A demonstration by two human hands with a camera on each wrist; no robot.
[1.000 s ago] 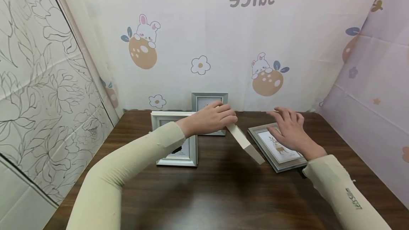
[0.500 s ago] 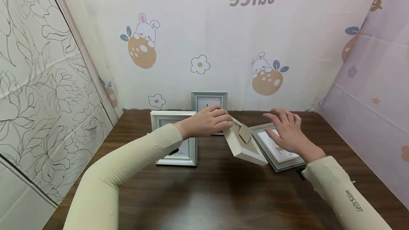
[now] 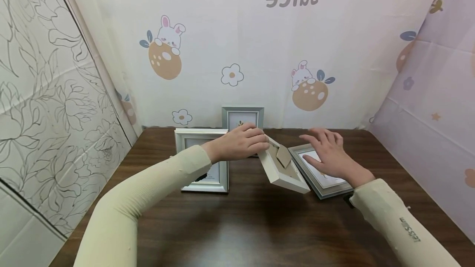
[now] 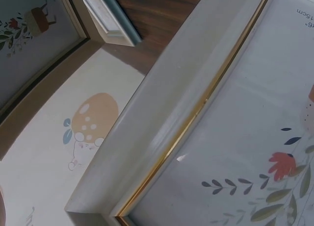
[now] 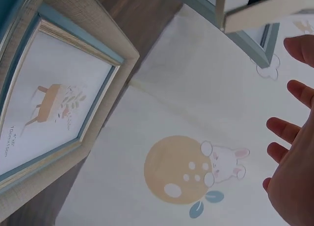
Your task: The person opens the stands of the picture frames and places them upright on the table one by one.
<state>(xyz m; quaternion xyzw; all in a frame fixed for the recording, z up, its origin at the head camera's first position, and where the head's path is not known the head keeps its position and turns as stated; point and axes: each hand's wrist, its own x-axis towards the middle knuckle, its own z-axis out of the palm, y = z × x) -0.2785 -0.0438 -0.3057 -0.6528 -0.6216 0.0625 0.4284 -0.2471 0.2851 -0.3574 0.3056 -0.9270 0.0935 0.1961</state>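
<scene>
In left grip (image 3: 243,143), frame (image 3: 285,170); tilted

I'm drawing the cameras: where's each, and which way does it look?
Head: on head, facing forward-down at a tilted frame; left arm, right arm show.
Left wrist: worn there, facing a pale frame; no body shows.
Right wrist: worn there, facing a beige frame and bunny print; right fingers show.
Head and right share those fingers.

I'm reading mirrored "Juice" on the backdrop (image 3: 267,36), "LetsSlim" on the right sleeve (image 3: 397,221), "15cm" on one framed print (image 4: 250,113) and another framed print (image 5: 56,98).
</scene>
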